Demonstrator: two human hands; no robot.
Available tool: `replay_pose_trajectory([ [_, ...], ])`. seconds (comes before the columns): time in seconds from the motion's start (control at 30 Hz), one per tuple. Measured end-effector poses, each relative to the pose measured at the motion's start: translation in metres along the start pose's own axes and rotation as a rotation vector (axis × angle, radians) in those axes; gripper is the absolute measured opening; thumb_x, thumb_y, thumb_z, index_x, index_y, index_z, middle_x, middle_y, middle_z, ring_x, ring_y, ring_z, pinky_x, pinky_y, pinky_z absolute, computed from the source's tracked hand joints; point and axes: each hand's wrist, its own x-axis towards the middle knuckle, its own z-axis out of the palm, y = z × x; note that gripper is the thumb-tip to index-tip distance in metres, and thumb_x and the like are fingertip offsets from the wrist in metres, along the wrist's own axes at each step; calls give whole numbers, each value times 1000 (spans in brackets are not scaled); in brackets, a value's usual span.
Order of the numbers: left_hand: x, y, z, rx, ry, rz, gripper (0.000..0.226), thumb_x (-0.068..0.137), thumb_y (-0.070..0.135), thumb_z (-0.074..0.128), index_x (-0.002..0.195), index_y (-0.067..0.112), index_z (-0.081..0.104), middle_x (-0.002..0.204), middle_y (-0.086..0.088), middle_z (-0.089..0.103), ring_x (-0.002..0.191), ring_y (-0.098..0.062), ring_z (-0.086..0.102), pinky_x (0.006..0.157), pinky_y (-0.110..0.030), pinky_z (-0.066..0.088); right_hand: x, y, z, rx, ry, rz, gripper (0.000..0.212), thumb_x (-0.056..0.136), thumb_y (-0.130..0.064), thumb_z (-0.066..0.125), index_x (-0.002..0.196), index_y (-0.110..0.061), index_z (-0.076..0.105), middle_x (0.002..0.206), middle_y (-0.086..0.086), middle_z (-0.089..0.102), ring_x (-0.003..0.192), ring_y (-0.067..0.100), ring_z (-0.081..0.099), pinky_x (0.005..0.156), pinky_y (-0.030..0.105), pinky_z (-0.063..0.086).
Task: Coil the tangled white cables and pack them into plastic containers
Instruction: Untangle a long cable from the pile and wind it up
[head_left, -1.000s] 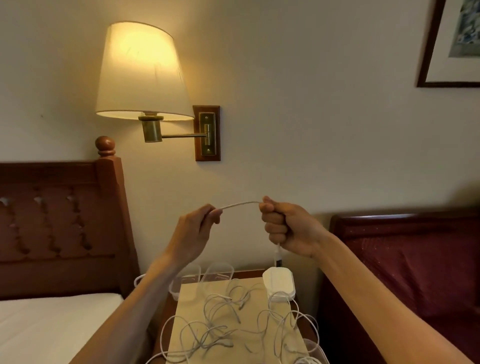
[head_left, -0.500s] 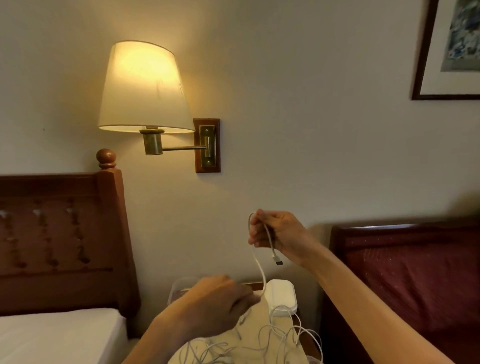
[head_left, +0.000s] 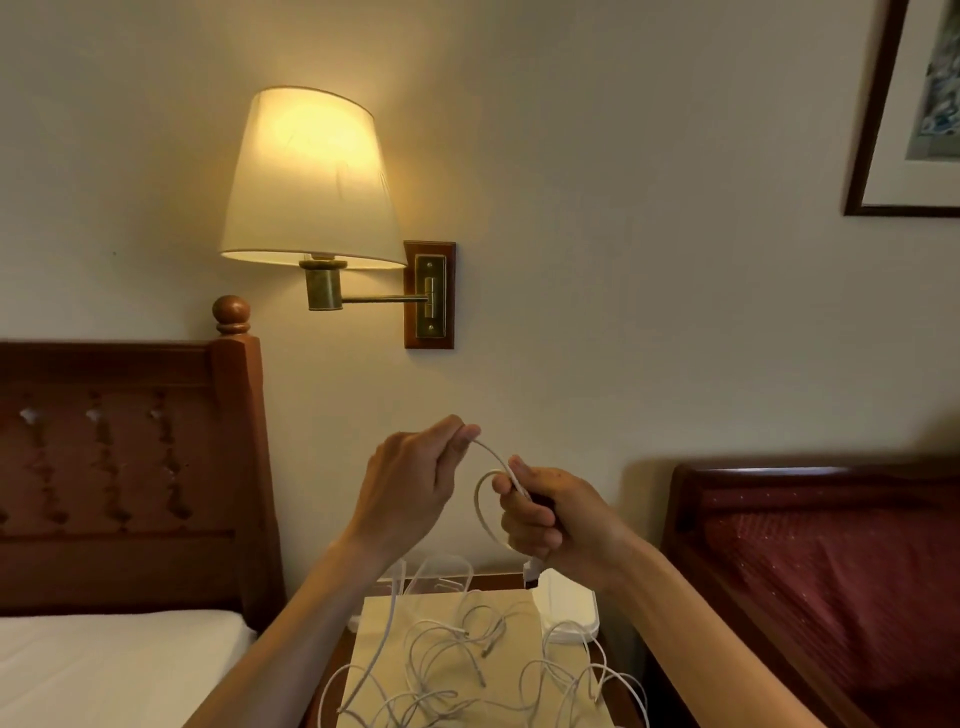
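Observation:
A white cable (head_left: 488, 460) is held up in front of the wall between both hands. My left hand (head_left: 410, 483) pinches it at its fingertips. My right hand (head_left: 550, 517) grips it in a fist, with a small loop (head_left: 480, 506) curling out on its left and the plug end (head_left: 531, 577) hanging below. More tangled white cables (head_left: 457, 670) lie on a cream sheet (head_left: 374, 618) on the nightstand. Clear plastic containers (head_left: 441, 569) stand at the back of the nightstand, partly hidden by my arms.
A white box-shaped device (head_left: 569, 608) sits at the nightstand's back right. A wooden headboard (head_left: 130, 467) and white bed are on the left, a dark red bed (head_left: 831, 561) on the right. A lit wall lamp (head_left: 311, 182) hangs above.
My left hand dropped to the nightstand and has come back up, now pinching the cable close to my right hand. A loop has formed at my right fist, which closed round the cable.

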Motion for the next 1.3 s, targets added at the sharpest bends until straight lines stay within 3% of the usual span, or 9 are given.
replay_pose_trajectory([
  [0.17, 2, -5, 7, -88, 37, -132, 36, 102, 42, 37, 75, 22, 50, 58, 6, 50, 52, -14, 50, 53, -37, 43, -3, -2, 5, 151, -168, 9, 26, 100, -28, 41, 88, -11, 57, 54, -7, 42, 45, 5, 39, 48, 17, 38],
  [0.33, -8, -5, 10, -318, -56, -168, 35, 102, 29, 39, 72, 17, 51, 60, 10, 48, 55, -10, 44, 55, -21, 36, -4, -25, 6, 345, -126, -50, 21, 96, -22, 45, 80, -12, 56, 56, -8, 23, 46, 6, 19, 44, 19, 27],
  [0.53, -70, -50, 31, -548, -172, -445, 38, 91, 55, 44, 77, 23, 59, 66, 4, 51, 61, -15, 44, 58, -37, 36, -10, -62, -6, 458, -34, -108, 25, 98, -17, 41, 79, -11, 55, 54, -8, 24, 46, 6, 17, 42, 19, 29],
  [0.63, -83, -49, 30, -283, -395, -472, 38, 89, 58, 42, 82, 25, 59, 63, 7, 52, 61, -10, 46, 59, -39, 42, -9, -70, -6, 357, 70, -148, 27, 100, -18, 39, 78, -12, 53, 52, -8, 29, 44, 5, 20, 41, 18, 32],
  [0.73, -58, -8, 15, -37, -880, -264, 35, 95, 46, 43, 80, 18, 58, 72, 2, 63, 68, -17, 58, 71, -43, 51, 2, -61, -2, 31, 195, -148, 31, 104, -22, 33, 82, -11, 52, 56, -3, 42, 47, 8, 40, 49, 20, 39],
  [0.8, -33, 24, 1, -23, -963, -107, 36, 97, 43, 44, 79, 15, 58, 72, -1, 63, 66, -19, 57, 66, -37, 49, 8, -49, 3, -163, 233, -148, 33, 106, -23, 33, 85, -9, 55, 63, 3, 55, 55, 14, 54, 57, 24, 48],
  [0.97, 3, 45, -32, -89, -542, 102, 27, 100, 35, 46, 81, 24, 61, 52, 15, 46, 45, -10, 47, 48, -13, 28, 8, -31, 14, -529, 290, -203, 38, 105, -24, 37, 84, -5, 63, 62, 5, 65, 54, 15, 61, 56, 21, 49],
  [1.07, 10, 34, -32, -17, -320, 189, 19, 100, 32, 46, 85, 32, 58, 51, 25, 38, 43, -5, 46, 47, -10, 27, 7, -26, 17, -646, 268, -220, 43, 105, -27, 36, 78, -9, 63, 57, 2, 60, 51, 15, 57, 58, 23, 48],
  [1.3, 10, 13, -15, -22, -33, 52, 21, 100, 40, 39, 83, 33, 49, 54, 19, 43, 46, -5, 47, 49, -12, 31, 2, -20, 20, -204, 105, -138, 38, 102, -28, 34, 81, -8, 58, 53, 3, 42, 45, 14, 40, 50, 23, 39],
])
